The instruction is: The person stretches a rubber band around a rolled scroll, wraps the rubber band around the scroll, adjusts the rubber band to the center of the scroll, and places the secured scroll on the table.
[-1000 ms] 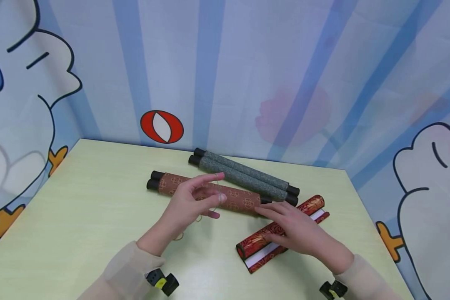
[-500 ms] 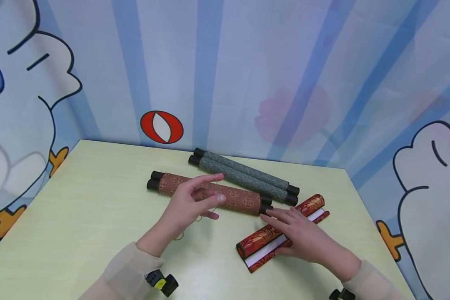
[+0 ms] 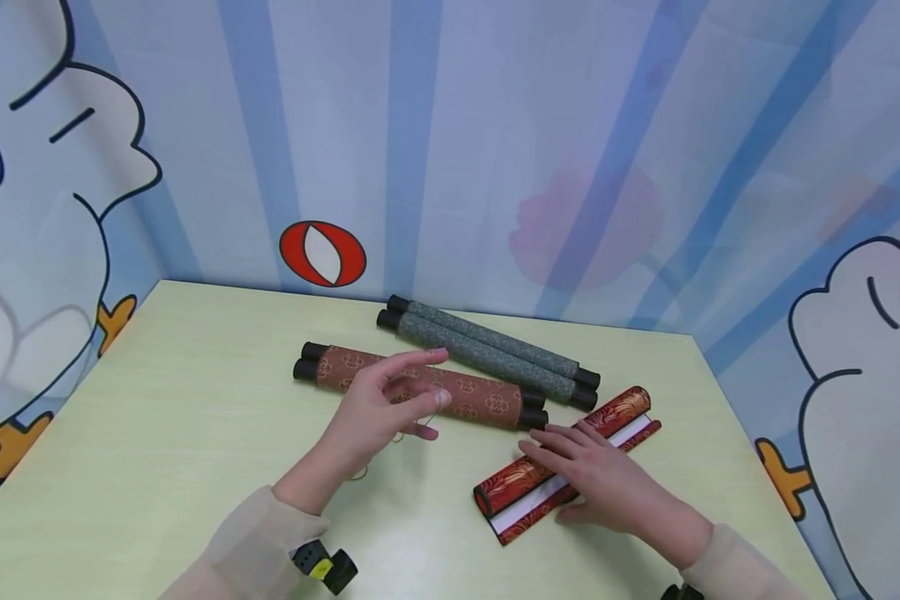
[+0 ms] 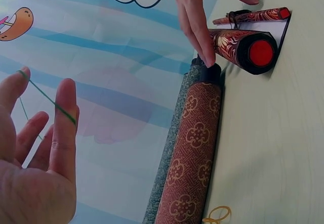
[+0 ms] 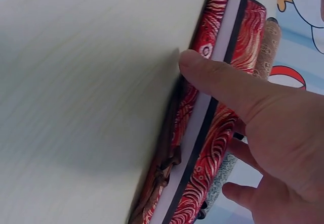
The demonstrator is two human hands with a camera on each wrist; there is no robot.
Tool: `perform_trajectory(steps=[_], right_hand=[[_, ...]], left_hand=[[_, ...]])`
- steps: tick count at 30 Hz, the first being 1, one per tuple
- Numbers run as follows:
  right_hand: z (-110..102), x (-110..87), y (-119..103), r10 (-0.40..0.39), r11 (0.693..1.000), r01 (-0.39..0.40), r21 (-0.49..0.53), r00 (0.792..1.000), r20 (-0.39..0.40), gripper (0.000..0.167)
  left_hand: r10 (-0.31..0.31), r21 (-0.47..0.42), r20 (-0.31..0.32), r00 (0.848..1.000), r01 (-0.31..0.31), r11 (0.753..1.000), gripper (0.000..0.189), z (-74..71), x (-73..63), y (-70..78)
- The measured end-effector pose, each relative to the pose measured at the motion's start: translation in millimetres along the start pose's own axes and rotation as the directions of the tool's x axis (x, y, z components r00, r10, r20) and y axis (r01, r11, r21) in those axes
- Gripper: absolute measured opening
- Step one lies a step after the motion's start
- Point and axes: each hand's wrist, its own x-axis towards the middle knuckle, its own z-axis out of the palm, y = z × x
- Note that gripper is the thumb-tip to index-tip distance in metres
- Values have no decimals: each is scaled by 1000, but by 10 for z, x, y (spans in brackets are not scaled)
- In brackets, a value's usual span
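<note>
My left hand (image 3: 371, 408) hovers over the brown patterned scroll (image 3: 487, 402), thumb and index finger spread apart. A thin green rubber band (image 4: 43, 92) is stretched between them in the left wrist view. The brown scroll lies with two black rod ends showing on each side. My right hand (image 3: 607, 479) lies across the red and gold scroll (image 3: 513, 482), a thick roll and a thin roll joined by a white strip. In the right wrist view its thumb reaches over the thin roll's edge, and the other fingers extend past the thick roll.
Behind the brown scroll lies a grey-green scroll (image 3: 487, 354) with black ends, close to the back wall. Yellowish rubber bands (image 4: 220, 214) rest on the pale table (image 3: 157, 417) below the left hand. A printed cartoon curtain (image 3: 465, 125) surrounds the table.
My right hand has drawn back from the brown scroll's right end toward me, and its thumb has moved to the red scroll's near edge. The left hand has stayed nearly still.
</note>
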Motion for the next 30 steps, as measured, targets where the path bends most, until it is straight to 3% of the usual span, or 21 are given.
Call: perform_trajectory(steps=[10, 17, 24, 30], right_hand=[[48, 67, 58, -43, 997, 43, -59, 999, -11, 92], [68, 77, 92, -104, 988, 97, -121, 993, -50, 74], [114, 70, 119, -229, 963, 193, -189, 954, -192, 57], [177, 78, 146, -260, 955, 214, -204, 936, -238, 55]], left_hand=[[-1, -6, 6, 1000, 1, 1000, 55, 28, -6, -2], [-4, -4, 1, 1000, 4, 1000, 56, 33, -15, -10], [0, -23, 7, 1000, 0, 1000, 56, 27, -22, -21], [-8, -17, 13, 1000, 8, 1000, 56, 43, -18, -34]])
